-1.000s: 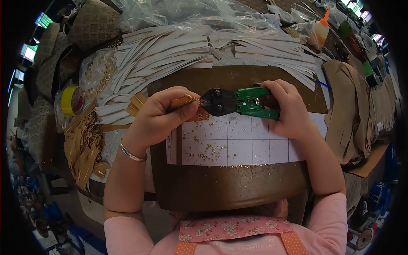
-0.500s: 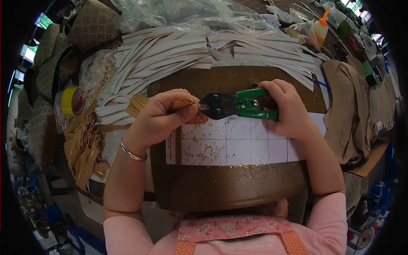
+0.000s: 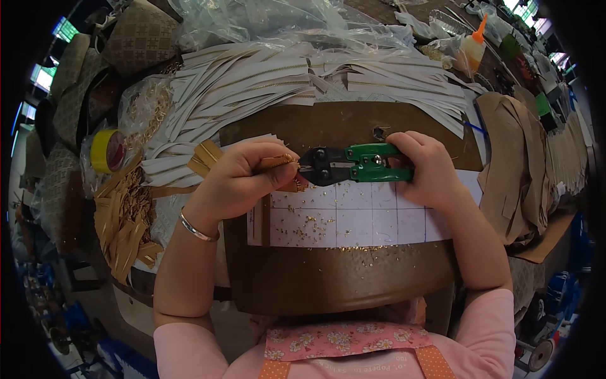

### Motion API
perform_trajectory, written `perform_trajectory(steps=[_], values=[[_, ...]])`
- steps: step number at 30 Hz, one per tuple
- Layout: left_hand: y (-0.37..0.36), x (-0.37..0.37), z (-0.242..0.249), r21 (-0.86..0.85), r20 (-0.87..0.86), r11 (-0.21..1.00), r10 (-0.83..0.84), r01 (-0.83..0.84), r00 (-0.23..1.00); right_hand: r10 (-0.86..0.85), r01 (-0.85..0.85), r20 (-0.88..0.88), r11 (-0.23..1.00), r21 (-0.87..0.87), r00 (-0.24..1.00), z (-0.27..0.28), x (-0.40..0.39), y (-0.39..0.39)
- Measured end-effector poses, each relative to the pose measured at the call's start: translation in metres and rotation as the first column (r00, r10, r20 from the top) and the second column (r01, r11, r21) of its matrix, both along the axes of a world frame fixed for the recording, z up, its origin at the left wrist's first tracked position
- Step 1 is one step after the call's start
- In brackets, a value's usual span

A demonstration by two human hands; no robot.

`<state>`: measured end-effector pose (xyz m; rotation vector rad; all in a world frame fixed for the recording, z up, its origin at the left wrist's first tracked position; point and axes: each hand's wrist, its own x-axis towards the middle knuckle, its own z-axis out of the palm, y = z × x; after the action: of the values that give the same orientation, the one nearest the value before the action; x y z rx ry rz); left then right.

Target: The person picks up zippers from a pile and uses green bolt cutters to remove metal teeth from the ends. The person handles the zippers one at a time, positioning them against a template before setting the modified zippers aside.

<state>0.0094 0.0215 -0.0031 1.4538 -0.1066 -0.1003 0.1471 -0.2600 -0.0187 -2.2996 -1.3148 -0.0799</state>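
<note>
My left hand [image 3: 230,180] pinches a tan zipper strip [image 3: 276,163] with gold metal teeth between thumb and fingers. Wrapped around the green handles of a pair of cutting pliers [image 3: 372,162] is my right hand [image 3: 430,169]. The black jaws point left and meet the zipper's end at my left fingertips; how far they bite is too small to tell. Below lies a white sheet [image 3: 410,224] ruled with lines, scattered with small gold metal bits [image 3: 311,226]. The sheet rests on a brown curved board [image 3: 353,278], with more bits along its front.
White zipper strips [image 3: 252,76] with metal teeth spread across the back. At left are a pile of tan strips [image 3: 126,227] and a yellow tape roll [image 3: 107,150]. Brown cut pieces [image 3: 511,164] lie at right, a bottle with an orange nozzle [image 3: 472,50] behind, clear plastic [image 3: 265,25] at the far edge.
My right hand has shifted slightly down with the pliers, and their handles look closer together. My left hand stays nearly in place, still pinching the zipper strip.
</note>
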Motion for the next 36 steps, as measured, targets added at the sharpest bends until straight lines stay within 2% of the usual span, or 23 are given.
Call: perform_trajectory(steps=[4, 6, 7, 9, 10, 12, 16, 17, 18, 19, 21, 22, 23, 24, 25, 26, 28, 29, 31, 33, 35, 36], values=[[0.002, -0.002, 0.000, 0.045, 0.054, 0.999, 0.028, -0.030, 0.998, 0.021, -0.020, -0.033, 0.998, 0.051, 0.999, -0.003, -0.001, 0.001], [0.006, 0.000, 0.000, -0.080, 0.028, 0.991, -0.110, 0.111, 0.994, 0.054, -0.052, -0.039, 0.997, 0.053, 0.998, -0.002, 0.002, 0.001], [0.008, 0.001, -0.001, -0.079, 0.029, 0.991, -0.103, 0.105, 0.994, 0.084, -0.082, -0.050, 0.995, 0.055, 0.995, -0.001, 0.003, 0.001], [0.011, 0.003, -0.002, 0.069, 0.120, 0.973, -0.229, 0.222, 0.966, 0.114, -0.111, -0.052, 0.992, 0.065, 0.992, -0.001, 0.005, 0.001], [0.011, 0.003, -0.002, 0.072, 0.121, 0.974, -0.224, 0.216, 0.967, 0.137, -0.133, -0.055, 0.988, 0.074, 0.989, -0.001, 0.005, 0.001], [0.010, 0.003, -0.001, -0.012, 0.000, 0.972, -0.233, 0.233, 0.972, 0.153, -0.149, -0.062, 0.987, 0.065, 0.986, 0.002, 0.006, 0.001], [0.013, 0.006, -0.004, 0.016, 0.042, 0.951, -0.309, 0.309, 0.950, 0.183, -0.181, -0.111, 0.983, 0.028, 0.977, 0.008, 0.007, -0.002], [0.015, 0.009, -0.002, 0.093, 0.114, 0.912, -0.409, 0.400, 0.905, 0.192, -0.190, -0.107, 0.981, 0.029, 0.975, 0.010, 0.008, -0.003], [0.017, 0.010, 0.000, 0.177, 0.174, 0.859, -0.508, 0.480, 0.844, 0.193, -0.189, -0.201, 0.981, 0.039, 0.960, 0.012, 0.008, -0.005], [0.019, 0.010, 0.000, 0.183, 0.174, 0.862, -0.502, 0.473, 0.847, 0.194, -0.187, -0.291, 0.981, 0.049, 0.937, 0.014, 0.009, -0.008], [0.023, 0.009, 0.002, 0.044, 0.261, 0.912, -0.405, 0.408, 0.876, 0.168, -0.158, -0.316, 0.986, 0.058, 0.934, 0.018, 0.010, -0.009], [0.024, 0.004, 0.006, 0.056, 0.258, 0.919, -0.390, 0.389, 0.884, 0.141, -0.128, -0.347, 0.990, 0.061, 0.927, 0.020, 0.010, -0.008], [0.019, -0.002, 0.016, -0.073, 0.225, 0.975, -0.190, 0.211, 0.956, 0.173, -0.156, -0.342, 0.985, 0.076, 0.924, 0.021, 0.010, -0.009], [0.017, -0.008, 0.024, -0.190, 0.171, 0.982, 0.020, 0.013, 0.985, 0.130, -0.118, -0.243, 0.991, 0.063, 0.961, 0.020, 0.011, -0.011], [0.022, -0.008, 0.030, -0.102, 0.253, 0.988, 0.136, -0.113, 0.958, 0.087, -0.079, -0.142, 0.995, 0.058, 0.986, 0.019, 0.013, -0.012], [0.032, -0.014, 0.040, -0.084, 0.257, 0.985, 0.165, -0.148, 0.952, 0.025, -0.026, -0.238, 1.000, 0.000, 0.971, 0.017, 0.017, -0.015], [0.051, -0.028, 0.063, -0.034, 0.363, 0.951, 0.297, -0.306, 0.883, 0.045, -0.044, -0.228, 0.999, 0.011, 0.973, 0.014, 0.020, -0.017], [0.061, -0.036, 0.072, -0.024, 0.367, 0.943, 0.316, -0.331, 0.875, 0.026, -0.026, -0.222, 1.000, 0.004, 0.975, 0.013, 0.021, -0.017], [0.081, -0.059, 0.092, -0.050, 0.446, 0.815, 0.535, -0.577, 0.718, 0.038, -0.038, -0.219, 0.999, 0.005, 0.975, 0.014, 0.019, -0.016], [0.101, -0.090, 0.116, -0.040, 0.385, 0.607, 0.742, -0.794, 0.549, 0.035, -0.035, -0.218, 0.999, 0.005, 0.975, 0.015, 0.018, -0.016], [0.140, -0.125, 0.137, -0.057, 0.443, 0.544, 0.765, -0.837, 0.467, 0.019, -0.023, -0.212, 1.000, -0.016, 0.977, 0.016, 0.017, -0.015], [0.157, -0.145, 0.149, -0.051, 0.447, 0.543, 0.763, -0.838, 0.467, 0.022, -0.025, -0.214, 1.000, -0.009, 0.977, 0.019, 0.014, -0.013]])
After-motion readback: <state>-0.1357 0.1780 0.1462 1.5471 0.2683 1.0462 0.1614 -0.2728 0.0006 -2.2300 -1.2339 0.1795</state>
